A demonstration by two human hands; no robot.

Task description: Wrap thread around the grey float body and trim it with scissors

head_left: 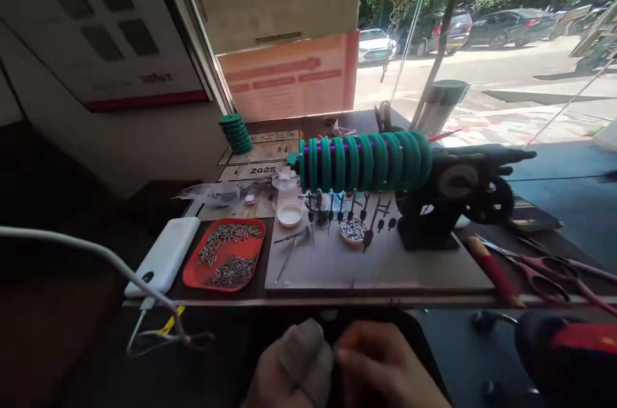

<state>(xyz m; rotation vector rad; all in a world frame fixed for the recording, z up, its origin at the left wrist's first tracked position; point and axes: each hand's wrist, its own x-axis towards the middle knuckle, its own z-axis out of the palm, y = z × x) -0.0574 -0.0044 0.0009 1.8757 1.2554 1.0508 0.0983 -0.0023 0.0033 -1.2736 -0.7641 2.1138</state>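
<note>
My left hand [289, 366] is closed low in the view, in front of the table edge. Grey material [308, 347] covers its thumb and finger area; I cannot tell whether it is worn or held. My right hand [380, 356] is beside it, fingers bent and pinched together towards the left hand. Whatever lies between the fingertips is hidden in shadow. Beyond the hands, a grey board [318, 276] bears a small white dish [290, 215], a bowl of tiny pale pieces [353, 229] and several small dark key-shaped parts [368, 239].
A black stand machine [429, 228] carries a row of green rings [367, 160]. An orange tray [190, 276] of small metal parts and a white power bank [166, 250] with a cable are to the left. Red-handled scissors [540, 279] are at right; green rings [235, 133] stack behind.
</note>
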